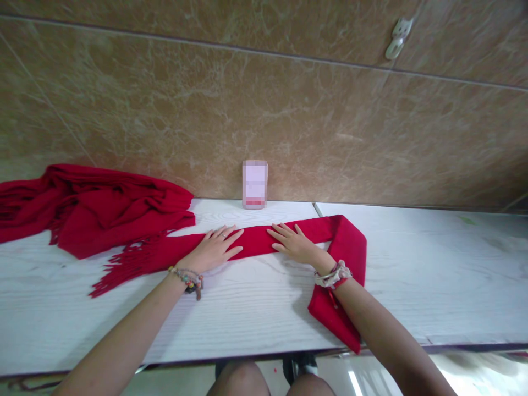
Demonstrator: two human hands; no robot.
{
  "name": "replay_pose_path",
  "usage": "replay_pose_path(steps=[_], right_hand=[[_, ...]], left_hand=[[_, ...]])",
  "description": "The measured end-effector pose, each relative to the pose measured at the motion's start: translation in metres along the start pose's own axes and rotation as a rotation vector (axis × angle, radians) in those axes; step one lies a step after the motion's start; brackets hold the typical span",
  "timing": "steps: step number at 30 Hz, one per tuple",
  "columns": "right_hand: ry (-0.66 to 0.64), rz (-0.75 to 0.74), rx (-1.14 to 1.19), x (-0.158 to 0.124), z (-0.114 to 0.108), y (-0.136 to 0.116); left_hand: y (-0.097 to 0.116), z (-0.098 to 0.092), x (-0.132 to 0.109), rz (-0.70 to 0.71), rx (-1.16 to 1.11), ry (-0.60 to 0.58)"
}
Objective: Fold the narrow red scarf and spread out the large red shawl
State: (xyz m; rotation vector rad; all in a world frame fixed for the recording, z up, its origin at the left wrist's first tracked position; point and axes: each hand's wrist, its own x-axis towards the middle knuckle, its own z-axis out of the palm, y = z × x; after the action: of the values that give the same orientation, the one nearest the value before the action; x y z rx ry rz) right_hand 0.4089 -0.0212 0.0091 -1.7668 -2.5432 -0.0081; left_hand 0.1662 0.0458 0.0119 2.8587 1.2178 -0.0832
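A red scarf (253,242) lies in a narrow folded strip across the white table. Its fringed end fans out to the left, while on the right it bends toward the front and its corner reaches the table's front edge. My left hand (214,248) rests flat on the strip, fingers spread, a ring on one finger. My right hand (295,245) is also laid flat on it, fingers apart, a little to the right. Bare scarf shows between the two hands. Part of the scarf's right side is hidden beneath my right wrist and forearm.
More red fringed cloth (119,212) is heaped at the back left. A phone-shaped item (254,185), its face blurred, leans upright on the brown tiled wall (185,115). A cat-shaped hook (399,38) is on the wall. The white table (433,275) has a seam right of middle.
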Motion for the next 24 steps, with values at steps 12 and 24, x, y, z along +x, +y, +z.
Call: replay_pose_path(steps=[12, 24], right_hand=[[0.008, -0.013, 0.043, 0.0021, -0.0018, -0.0038], [0.039, -0.064, 0.046, 0.0060, 0.0033, -0.0070]], left_hand=[[-0.0008, 0.0064, 0.0026, -0.010, -0.002, 0.049], [0.0004, 0.0070, 0.0036, 0.029, 0.011, 0.048]])
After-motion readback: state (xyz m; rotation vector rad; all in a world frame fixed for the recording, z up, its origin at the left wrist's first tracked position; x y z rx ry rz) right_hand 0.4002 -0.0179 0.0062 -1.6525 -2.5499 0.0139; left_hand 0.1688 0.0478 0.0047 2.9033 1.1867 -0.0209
